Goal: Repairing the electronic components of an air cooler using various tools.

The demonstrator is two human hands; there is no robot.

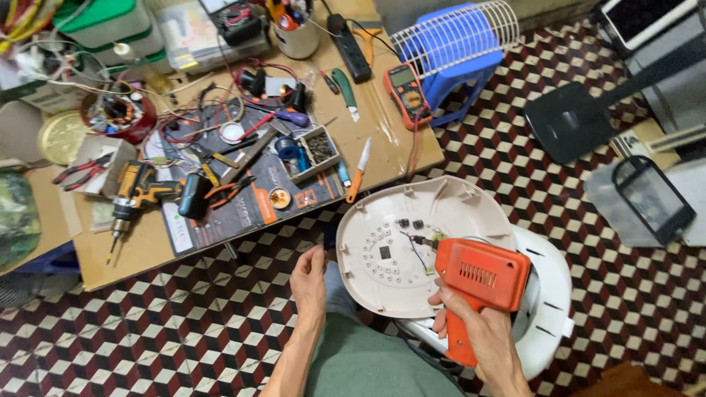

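Right hand (pixel 482 331): fingers wrapped tight around the grip of an orange plastic soldering gun (pixel 478 283), boxy, with a vented side.
Gun tip: over the beige shell's inside.
Beige shell (pixel 382 250): smooth, rounded plastic, ribbed rim, resting on the person's lap.
Left hand (pixel 309 283): fingers curled, holding nothing, just beside the shell's left edge.
Floor (pixel 184 323): checked tiles.
Low table (pixel 147 242): bare wood, tool-strewn.

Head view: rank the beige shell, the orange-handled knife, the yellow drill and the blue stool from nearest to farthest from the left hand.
From the left hand:
1. Beige shell, right beside it, on the hand's right.
2. Orange-handled knife, above it, at the table's near edge.
3. Yellow drill, far left on the table.
4. Blue stool, top right, beyond the table.
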